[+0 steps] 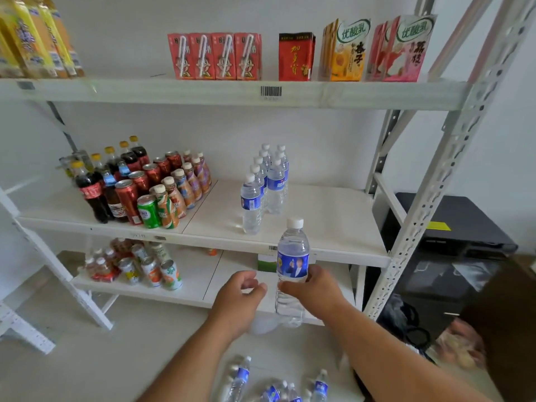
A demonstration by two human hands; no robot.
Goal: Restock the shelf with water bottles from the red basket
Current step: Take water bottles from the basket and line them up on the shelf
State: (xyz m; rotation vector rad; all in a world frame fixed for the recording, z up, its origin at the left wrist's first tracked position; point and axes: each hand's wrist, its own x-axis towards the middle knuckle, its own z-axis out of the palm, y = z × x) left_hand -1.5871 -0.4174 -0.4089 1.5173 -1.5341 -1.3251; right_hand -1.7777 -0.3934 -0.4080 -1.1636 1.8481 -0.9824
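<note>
My right hand [316, 288] grips a clear water bottle [292, 256] with a blue label and white cap, held upright in front of the middle shelf's edge. My left hand [240, 294] hovers just left of it, fingers curled and holding nothing. On the middle shelf [333, 227] stand two rows of matching water bottles [262, 187], several deep. More water bottles [278, 387] lie at the bottom of the view, below my arms. The red basket is not visible.
Cola bottles, cans and small drink bottles [139, 187] crowd the middle shelf's left. Juice cartons [290, 53] line the top shelf. Cans and bottles [136, 265] sit on the lower shelf. A white upright post [429, 204] and dark boxes [452, 227] stand to the right.
</note>
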